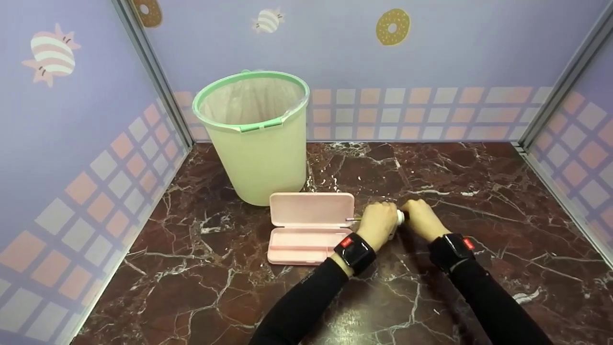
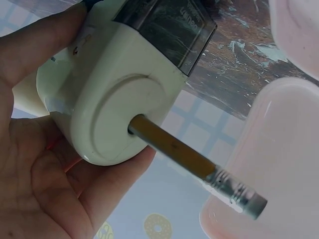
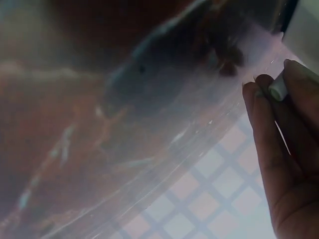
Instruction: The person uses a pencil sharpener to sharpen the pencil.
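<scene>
My left hand (image 1: 378, 223) grips a cream pencil sharpener (image 2: 114, 104) that stands on the marble table (image 1: 431, 297). Only a sliver of the sharpener (image 1: 399, 218) shows between my two hands in the head view. A yellow pencil (image 2: 189, 157) sits in its front hole, with the eraser end pointing out toward the open pink pencil case (image 1: 309, 227). A dark clear drawer (image 2: 169, 25) is set in the sharpener's body. My right hand (image 1: 421, 218) is at the sharpener's other side, its fingers (image 3: 264, 119) pinching a small white crank knob (image 3: 278, 90).
A pale green bin (image 1: 254, 134) lined with a clear bag stands behind the pencil case at the back left. Patterned purple walls close in the table on the left, back and right. Bare marble lies to the right and in front.
</scene>
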Available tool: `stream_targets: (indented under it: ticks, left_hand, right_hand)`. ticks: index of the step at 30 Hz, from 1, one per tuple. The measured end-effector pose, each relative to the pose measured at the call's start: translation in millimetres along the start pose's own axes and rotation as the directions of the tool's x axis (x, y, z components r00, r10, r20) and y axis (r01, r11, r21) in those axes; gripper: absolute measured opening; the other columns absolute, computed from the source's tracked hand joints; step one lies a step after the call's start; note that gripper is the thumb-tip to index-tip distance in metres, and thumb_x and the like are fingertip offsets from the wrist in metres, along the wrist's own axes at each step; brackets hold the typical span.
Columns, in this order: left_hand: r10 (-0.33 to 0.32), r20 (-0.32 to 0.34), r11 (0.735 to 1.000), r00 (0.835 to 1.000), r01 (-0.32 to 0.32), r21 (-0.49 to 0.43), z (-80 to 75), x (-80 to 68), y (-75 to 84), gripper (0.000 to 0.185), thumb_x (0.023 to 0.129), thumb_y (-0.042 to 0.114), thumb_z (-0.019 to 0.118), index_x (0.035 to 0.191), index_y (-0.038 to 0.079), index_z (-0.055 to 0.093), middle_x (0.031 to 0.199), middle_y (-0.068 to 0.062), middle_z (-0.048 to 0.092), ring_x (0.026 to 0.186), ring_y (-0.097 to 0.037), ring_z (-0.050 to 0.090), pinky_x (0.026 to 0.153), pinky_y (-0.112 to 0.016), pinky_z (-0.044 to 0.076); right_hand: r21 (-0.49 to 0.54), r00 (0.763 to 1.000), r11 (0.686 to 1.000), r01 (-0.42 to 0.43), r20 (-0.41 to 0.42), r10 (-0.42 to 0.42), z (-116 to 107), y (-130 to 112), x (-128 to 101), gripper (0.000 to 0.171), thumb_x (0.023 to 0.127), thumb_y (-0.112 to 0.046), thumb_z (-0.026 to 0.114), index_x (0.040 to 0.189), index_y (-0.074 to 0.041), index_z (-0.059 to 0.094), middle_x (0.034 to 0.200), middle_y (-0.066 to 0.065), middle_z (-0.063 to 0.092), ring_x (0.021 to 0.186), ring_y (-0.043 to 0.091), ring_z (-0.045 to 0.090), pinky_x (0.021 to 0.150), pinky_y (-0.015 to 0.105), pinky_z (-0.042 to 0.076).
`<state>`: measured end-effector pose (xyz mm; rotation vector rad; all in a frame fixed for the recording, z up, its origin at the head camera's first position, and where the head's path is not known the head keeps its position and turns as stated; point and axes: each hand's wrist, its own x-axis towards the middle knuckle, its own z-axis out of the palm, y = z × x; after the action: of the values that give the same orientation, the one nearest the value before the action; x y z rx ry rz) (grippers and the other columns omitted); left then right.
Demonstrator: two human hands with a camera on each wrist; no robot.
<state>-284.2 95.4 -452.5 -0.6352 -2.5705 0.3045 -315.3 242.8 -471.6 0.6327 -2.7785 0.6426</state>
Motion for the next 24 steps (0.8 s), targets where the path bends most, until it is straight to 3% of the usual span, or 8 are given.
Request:
stream_targets:
  ticks: [4, 8, 15, 21, 24]
  left_hand:
    - [0.003, -0.014, 1.000, 1.000, -0.003, 0.007, 1.0, -0.3, 0.5, 0.019, 0.081, 0.034, 0.070, 0.093, 0.020, 0.066, 0.083, 0.008, 0.070, 0.069, -0.007, 0.065, 0.056, -0.019, 0.052]
    - [0.000, -0.013, 1.000, 1.000, 0.000, 0.010, 2.4, -0.2, -0.1, 0.013, 0.086, 0.031, 0.066, 0.093, 0.020, 0.065, 0.083, 0.008, 0.069, 0.069, -0.006, 0.065, 0.056, -0.019, 0.051]
    - [0.001, 0.033, 1.000, 0.999, -0.001, 0.014, 0.9, 1.0, 1.2, 0.010, 0.088, 0.026, 0.063, 0.097, 0.020, 0.066, 0.086, 0.008, 0.070, 0.072, -0.006, 0.065, 0.057, -0.018, 0.052]
    - [0.001, -0.001, 1.000, 1.000, -0.001, 0.025, 0.3, 1.2, 1.7, 0.008, 0.088, 0.025, 0.061, 0.093, 0.021, 0.067, 0.083, 0.009, 0.070, 0.069, -0.005, 0.065, 0.056, -0.018, 0.050]
    - [0.006, 0.001, 1.000, 1.000, -0.006, 0.026, 1.9, 1.4, 1.1, 0.011, 0.085, 0.028, 0.067, 0.093, 0.021, 0.066, 0.083, 0.009, 0.070, 0.069, -0.005, 0.064, 0.056, -0.018, 0.051]
  right_hand:
    - [0.028, 1.000, 1.000, -0.004, 0.023, 0.003, -1.5, -1.5, -7.9, 0.016, 0.062, -0.001, 0.076, 0.058, -0.004, 0.061, 0.061, 0.011, 0.067, 0.053, 0.023, 0.057, 0.054, 0.046, 0.046]
    - [0.072, 0.998, 0.997, -0.019, 0.055, 0.015, -3.5, -4.6, -15.9, 0.019, 0.060, -0.001, 0.081, 0.057, -0.006, 0.062, 0.059, 0.006, 0.066, 0.053, 0.014, 0.052, 0.054, 0.038, 0.046]
    - [0.092, 0.996, 0.994, 0.054, 0.063, -0.060, -13.2, -13.4, -33.1, 0.020, 0.061, 0.002, 0.079, 0.057, -0.011, 0.064, 0.056, -0.004, 0.063, 0.053, 0.005, 0.048, 0.052, 0.026, 0.044]
    - [0.063, 0.997, 0.996, 0.060, 0.052, -0.063, -28.1, -23.5, -41.4, 0.023, 0.063, 0.002, 0.080, 0.058, -0.013, 0.064, 0.057, -0.007, 0.062, 0.053, 0.003, 0.049, 0.053, 0.025, 0.044]
    - [0.057, 0.998, 0.997, 0.047, 0.049, -0.050, -36.0, -28.8, -41.6, 0.023, 0.065, 0.002, 0.081, 0.059, -0.013, 0.065, 0.057, -0.006, 0.063, 0.053, 0.003, 0.050, 0.054, 0.024, 0.045]
